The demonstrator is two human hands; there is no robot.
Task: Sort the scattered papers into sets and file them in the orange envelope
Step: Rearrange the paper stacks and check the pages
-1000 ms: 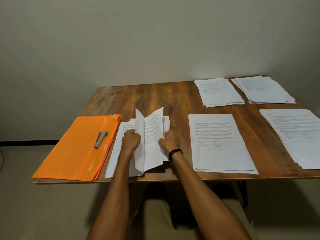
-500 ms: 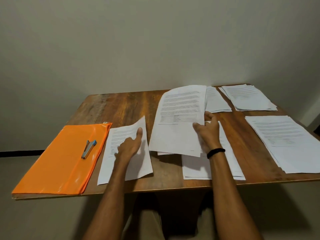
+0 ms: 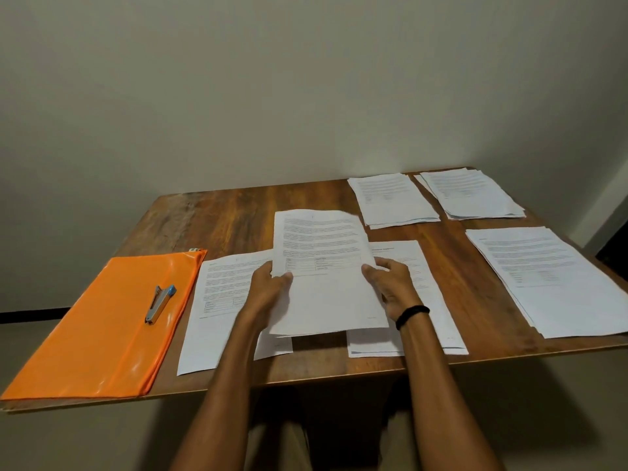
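Papers in a held sheaf (image 3: 326,266) sit mid-frame, raised off the tabletop (image 3: 221,212) with the printed side up and the top edge tipped away. Half a second ago the right hand (image 3: 390,287) alone carried this sheaf, higher and further back, while the left hand (image 3: 268,290) lay flat on the single sheet (image 3: 221,300) next to the orange envelope (image 3: 102,328). Now the left hand has left that sheet and taken the sheaf's left edge, thumb on top. The right hand's grip is on the right edge, thumb over the page and fingers beneath. Both grips are closed on the same sheaf. A black wristband (image 3: 412,314) circles the right wrist.

The single sheet lies flat, its right part hidden behind the left forearm and the sheaf. The near stack (image 3: 424,287) lies partly under the sheaf and the right hand. At lower left the orange envelope lies flat with a grey and blue stapler (image 3: 159,302) resting on it. Toward the upper right lie the inner far stack (image 3: 390,198) and the outer far stack (image 3: 472,195), side by side. The right-hand stack (image 3: 550,280) lies near the frame's right edge.

The tabletop is brown, grained wood. Behind it rises a plain pale wall (image 3: 306,96), with a dark strip (image 3: 30,316) at its foot on the left.
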